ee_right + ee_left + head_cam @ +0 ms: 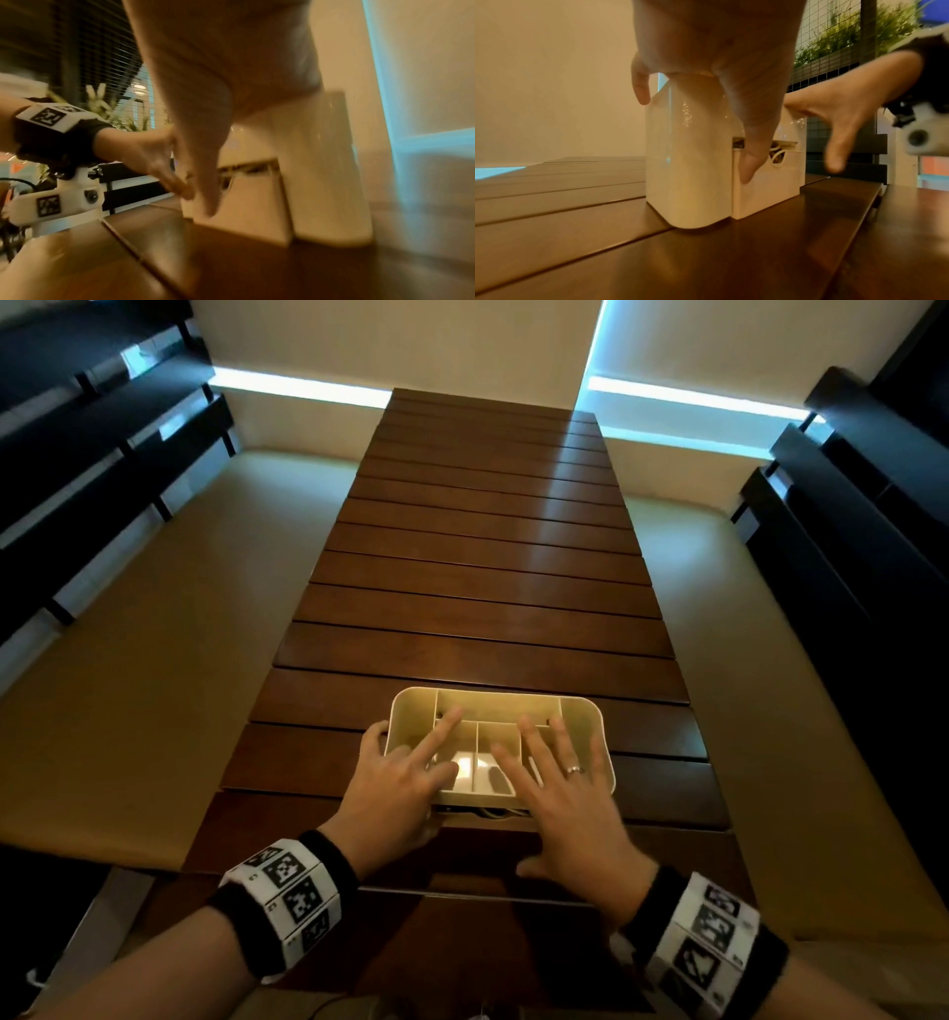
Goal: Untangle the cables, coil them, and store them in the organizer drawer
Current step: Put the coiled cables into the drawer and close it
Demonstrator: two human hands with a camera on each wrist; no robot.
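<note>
A white organizer (586, 717) with open compartments on top stands on the near part of the wooden table (477, 567). Its drawer (765, 192) faces me, pushed almost fully in, with a thin slit left above its front. Coiled cables (777, 156) show through that slit and the handle cutout. My left hand (411, 773) lies over the organizer's left half with straight fingers, its thumb (749, 162) pressing on the drawer front. My right hand (560, 788) lies flat over the right half, fingers spread, with its thumb (205, 182) hanging down in front of the drawer.
The table is long, dark and slatted, running away from me toward a pale wall. Tan bench seats (154, 685) flank it on both sides, with dark slatted backrests (77, 480) behind them. A cable (339, 1006) lies at the bottom edge of the head view.
</note>
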